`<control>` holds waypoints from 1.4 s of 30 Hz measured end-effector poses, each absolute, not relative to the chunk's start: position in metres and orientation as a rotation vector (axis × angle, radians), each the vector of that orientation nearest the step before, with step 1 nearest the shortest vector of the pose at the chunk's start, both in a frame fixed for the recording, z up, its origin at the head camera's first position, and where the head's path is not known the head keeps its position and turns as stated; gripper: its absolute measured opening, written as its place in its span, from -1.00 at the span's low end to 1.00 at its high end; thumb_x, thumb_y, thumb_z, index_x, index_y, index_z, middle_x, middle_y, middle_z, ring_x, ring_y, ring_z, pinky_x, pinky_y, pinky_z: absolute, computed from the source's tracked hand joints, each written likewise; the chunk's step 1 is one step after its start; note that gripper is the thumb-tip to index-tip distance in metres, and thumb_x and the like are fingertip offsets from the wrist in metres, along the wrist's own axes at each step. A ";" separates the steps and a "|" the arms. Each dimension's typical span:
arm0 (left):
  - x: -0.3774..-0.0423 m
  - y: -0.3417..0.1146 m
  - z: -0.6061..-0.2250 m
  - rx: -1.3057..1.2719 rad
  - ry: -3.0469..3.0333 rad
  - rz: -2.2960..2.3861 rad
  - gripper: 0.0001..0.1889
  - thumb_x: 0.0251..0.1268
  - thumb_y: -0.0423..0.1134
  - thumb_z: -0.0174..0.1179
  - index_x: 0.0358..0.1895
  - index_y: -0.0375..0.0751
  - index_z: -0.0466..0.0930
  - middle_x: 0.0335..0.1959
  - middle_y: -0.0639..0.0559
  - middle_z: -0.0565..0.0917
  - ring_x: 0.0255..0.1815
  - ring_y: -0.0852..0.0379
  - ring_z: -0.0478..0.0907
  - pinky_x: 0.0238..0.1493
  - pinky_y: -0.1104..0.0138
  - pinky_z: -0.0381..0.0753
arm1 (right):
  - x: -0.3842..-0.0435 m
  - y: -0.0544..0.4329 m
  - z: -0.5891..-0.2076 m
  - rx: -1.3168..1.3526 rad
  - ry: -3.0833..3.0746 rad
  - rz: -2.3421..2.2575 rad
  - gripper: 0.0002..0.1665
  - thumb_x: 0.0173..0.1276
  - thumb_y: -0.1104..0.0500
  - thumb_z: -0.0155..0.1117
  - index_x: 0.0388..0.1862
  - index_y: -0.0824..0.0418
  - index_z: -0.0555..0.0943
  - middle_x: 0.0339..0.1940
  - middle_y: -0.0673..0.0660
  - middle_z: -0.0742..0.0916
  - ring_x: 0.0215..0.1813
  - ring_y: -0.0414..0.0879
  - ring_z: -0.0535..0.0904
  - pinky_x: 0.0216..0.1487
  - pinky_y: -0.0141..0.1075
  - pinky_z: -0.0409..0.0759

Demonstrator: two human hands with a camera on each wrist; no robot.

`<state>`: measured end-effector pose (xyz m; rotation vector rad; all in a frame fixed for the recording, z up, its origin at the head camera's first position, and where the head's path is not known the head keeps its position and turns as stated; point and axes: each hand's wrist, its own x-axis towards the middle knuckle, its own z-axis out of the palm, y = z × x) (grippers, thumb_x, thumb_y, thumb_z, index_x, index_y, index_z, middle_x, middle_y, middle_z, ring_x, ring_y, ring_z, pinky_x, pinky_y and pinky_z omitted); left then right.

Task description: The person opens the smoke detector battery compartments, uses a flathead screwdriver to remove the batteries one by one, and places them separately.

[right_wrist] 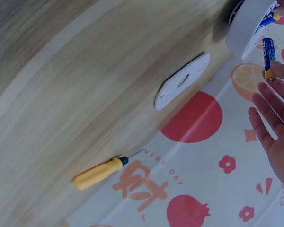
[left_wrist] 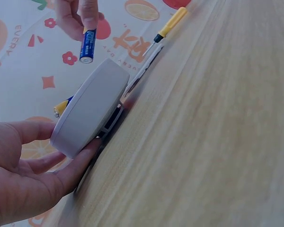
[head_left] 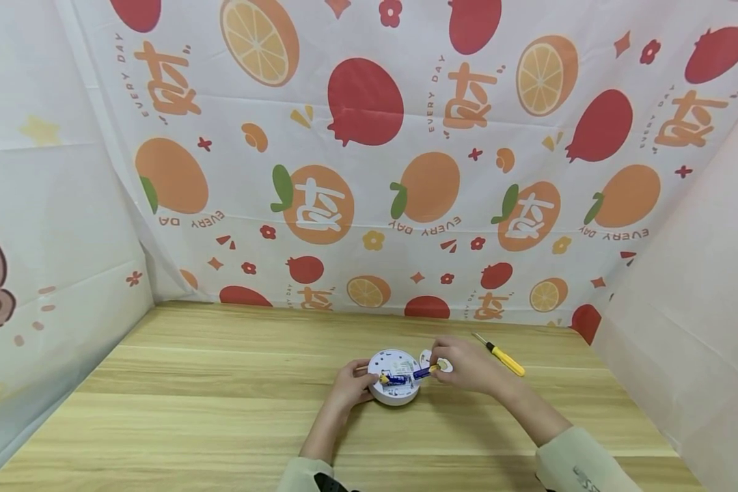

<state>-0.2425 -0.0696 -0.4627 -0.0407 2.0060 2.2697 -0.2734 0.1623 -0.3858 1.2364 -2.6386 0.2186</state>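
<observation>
A round white battery-powered device (head_left: pixel 393 400) stands on the table, its open compartment side facing up. My left hand (head_left: pixel 348 387) holds it by the left edge, fingers curled around the rim. One blue and yellow battery (head_left: pixel 397 380) lies in the compartment, and its yellow end juts out in the left wrist view. My right hand (head_left: pixel 465 365) pinches a second blue and yellow battery (left_wrist: pixel 88 46) by its yellow end, just above the device's right side. In the right wrist view, this battery (right_wrist: pixel 269 54) is apart from the device.
Just right of the device, a flat white plate with a hole (right_wrist: pixel 172 93) lies on the wooden table (head_left: pixel 221 383), partly behind my right hand in the head view. A yellow-handled screwdriver (head_left: pixel 508 361) lies farther right. Fruit-printed cloth (head_left: pixel 369 205) hangs behind the table.
</observation>
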 end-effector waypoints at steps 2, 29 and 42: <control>-0.242 -0.070 -0.462 -0.046 2.009 2.263 -0.54 0.22 -0.48 0.03 0.17 -0.63 0.21 0.02 -0.47 0.42 -0.12 -0.09 0.50 -0.16 0.13 0.61 | -0.274 0.165 -0.387 1.229 -2.644 0.217 -0.89 0.07 0.13 0.39 -0.45 0.09 0.61 -0.34 -0.10 0.54 -0.34 -0.17 0.47 -0.37 -0.39 0.50; -0.242 -0.070 -0.462 -0.043 2.026 2.254 -0.51 0.23 -0.45 0.04 0.19 -0.63 0.18 0.04 -0.48 0.40 -0.09 -0.10 0.49 -0.14 0.12 0.60 | -0.294 0.215 -0.400 0.931 -2.740 0.152 -0.88 0.04 0.20 0.39 -0.52 0.12 0.58 -0.30 0.05 0.58 -0.40 -0.12 0.50 -0.49 -0.34 0.45; -0.242 -0.070 -0.460 -0.055 2.025 2.247 -0.51 0.24 -0.45 0.04 0.19 -0.63 0.18 0.05 -0.48 0.40 -0.05 -0.12 0.47 -0.13 0.12 0.59 | -0.302 0.243 -0.416 0.598 -2.761 0.209 -0.93 0.00 0.27 0.36 -0.55 0.24 0.62 -0.47 0.04 0.55 -0.43 -0.08 0.48 -0.43 -0.20 0.52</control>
